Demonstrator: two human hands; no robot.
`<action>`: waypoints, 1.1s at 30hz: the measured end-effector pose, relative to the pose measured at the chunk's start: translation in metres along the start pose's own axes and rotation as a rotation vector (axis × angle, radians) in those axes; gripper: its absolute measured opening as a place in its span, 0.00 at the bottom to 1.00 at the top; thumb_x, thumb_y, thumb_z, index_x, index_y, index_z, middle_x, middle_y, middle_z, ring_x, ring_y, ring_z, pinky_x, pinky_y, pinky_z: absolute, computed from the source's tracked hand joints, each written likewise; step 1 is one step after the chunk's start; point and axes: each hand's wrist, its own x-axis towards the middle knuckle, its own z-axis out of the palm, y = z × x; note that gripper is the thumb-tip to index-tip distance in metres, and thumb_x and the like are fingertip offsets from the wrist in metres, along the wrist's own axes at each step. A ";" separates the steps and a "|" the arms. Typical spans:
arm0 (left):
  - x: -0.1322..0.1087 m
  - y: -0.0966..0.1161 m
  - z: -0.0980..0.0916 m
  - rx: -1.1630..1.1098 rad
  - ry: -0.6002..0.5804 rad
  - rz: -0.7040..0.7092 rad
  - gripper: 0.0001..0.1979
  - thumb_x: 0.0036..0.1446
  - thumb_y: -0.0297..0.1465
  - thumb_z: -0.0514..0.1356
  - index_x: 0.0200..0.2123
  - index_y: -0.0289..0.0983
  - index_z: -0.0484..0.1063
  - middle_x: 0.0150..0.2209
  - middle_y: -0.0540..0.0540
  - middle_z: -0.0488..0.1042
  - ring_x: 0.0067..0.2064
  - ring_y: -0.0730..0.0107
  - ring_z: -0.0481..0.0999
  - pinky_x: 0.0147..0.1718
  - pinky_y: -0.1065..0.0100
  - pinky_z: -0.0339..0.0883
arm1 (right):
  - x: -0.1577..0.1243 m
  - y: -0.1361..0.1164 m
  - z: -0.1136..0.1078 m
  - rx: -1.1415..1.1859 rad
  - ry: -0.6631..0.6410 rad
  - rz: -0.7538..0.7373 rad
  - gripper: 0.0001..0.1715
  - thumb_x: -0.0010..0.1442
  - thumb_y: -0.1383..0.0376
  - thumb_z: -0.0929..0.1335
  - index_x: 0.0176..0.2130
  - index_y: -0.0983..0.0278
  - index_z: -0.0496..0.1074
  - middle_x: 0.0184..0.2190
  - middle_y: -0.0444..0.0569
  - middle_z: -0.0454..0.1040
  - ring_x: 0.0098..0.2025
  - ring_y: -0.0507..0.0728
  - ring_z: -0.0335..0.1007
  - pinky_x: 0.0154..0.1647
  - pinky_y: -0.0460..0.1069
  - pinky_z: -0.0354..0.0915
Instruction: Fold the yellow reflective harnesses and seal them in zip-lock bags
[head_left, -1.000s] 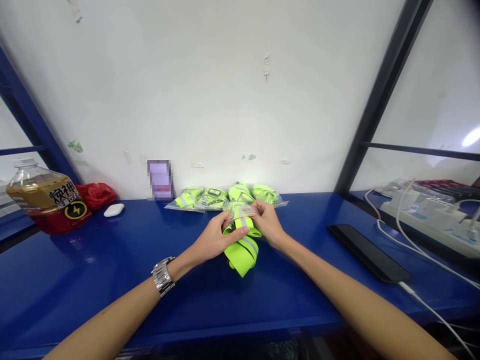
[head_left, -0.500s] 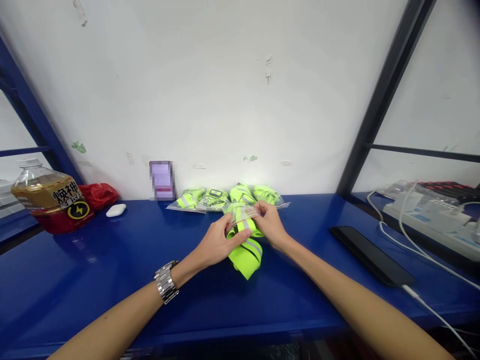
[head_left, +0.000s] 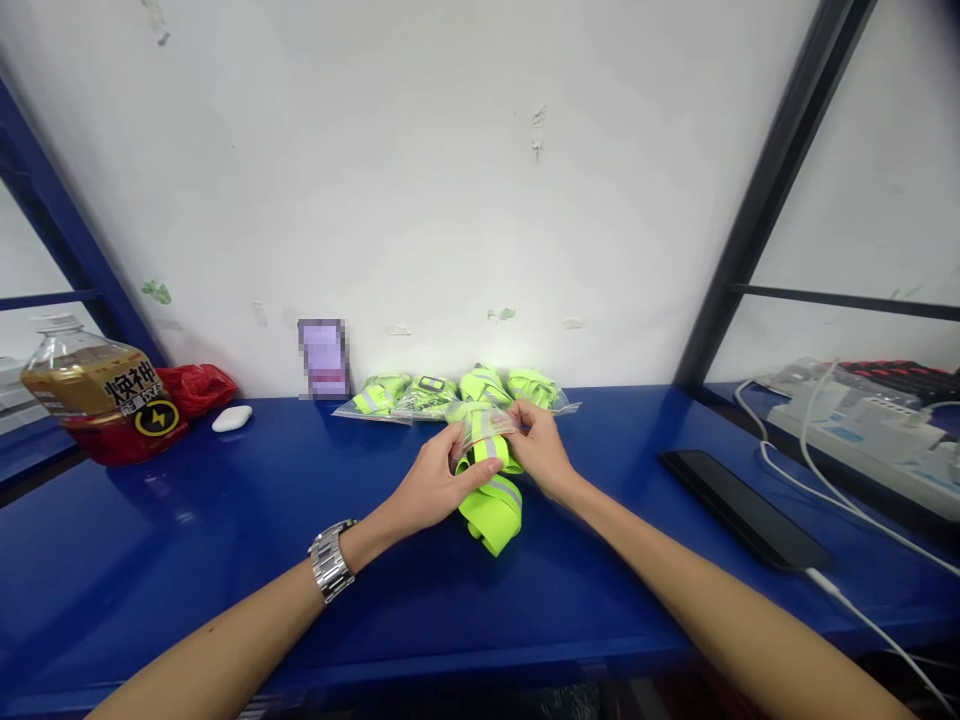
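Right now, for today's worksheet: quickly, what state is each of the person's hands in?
Left hand: closed, gripping the clear zip bag, with the yellow reflective band sticking out below.
Right hand: closed, pinching the bag's other edge.

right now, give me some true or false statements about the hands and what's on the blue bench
The left hand and the right hand both pinch a clear bag at the top of a neon yellow strap: true.
The wristwatch sits on the right wrist: false, it is on the left.
Filled bags lie by the wall: true.
The black phone lies left of the hands: false, it lies to their right.
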 end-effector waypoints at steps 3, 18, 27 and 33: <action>0.003 -0.004 -0.004 -0.033 0.032 0.000 0.23 0.52 0.44 0.62 0.25 0.39 0.51 0.24 0.56 0.50 0.26 0.77 0.50 0.24 0.72 0.47 | -0.002 -0.002 0.001 0.084 -0.079 -0.002 0.14 0.53 0.59 0.68 0.25 0.62 0.59 0.22 0.39 0.56 0.25 0.50 0.51 0.27 0.46 0.52; 0.005 -0.011 -0.013 0.291 0.385 0.023 0.18 0.50 0.32 0.55 0.15 0.38 0.48 0.17 0.55 0.47 0.22 0.77 0.48 0.22 0.70 0.41 | -0.014 -0.019 0.007 -0.140 -0.184 -0.162 0.17 0.55 0.60 0.67 0.24 0.60 0.53 0.19 0.37 0.54 0.21 0.49 0.50 0.22 0.46 0.47; 0.000 0.003 -0.019 0.094 0.147 0.117 0.20 0.54 0.44 0.60 0.28 0.40 0.51 0.26 0.55 0.52 0.27 0.75 0.53 0.26 0.72 0.52 | -0.004 -0.019 -0.002 -0.310 -0.025 -0.206 0.17 0.55 0.62 0.65 0.21 0.61 0.54 0.16 0.37 0.53 0.20 0.49 0.49 0.23 0.46 0.46; 0.003 -0.009 -0.020 0.350 0.158 0.203 0.21 0.55 0.43 0.60 0.25 0.40 0.50 0.23 0.56 0.54 0.24 0.75 0.52 0.25 0.70 0.48 | -0.005 -0.017 -0.004 -0.224 -0.087 -0.207 0.18 0.54 0.61 0.66 0.21 0.61 0.52 0.16 0.38 0.53 0.20 0.49 0.50 0.23 0.46 0.46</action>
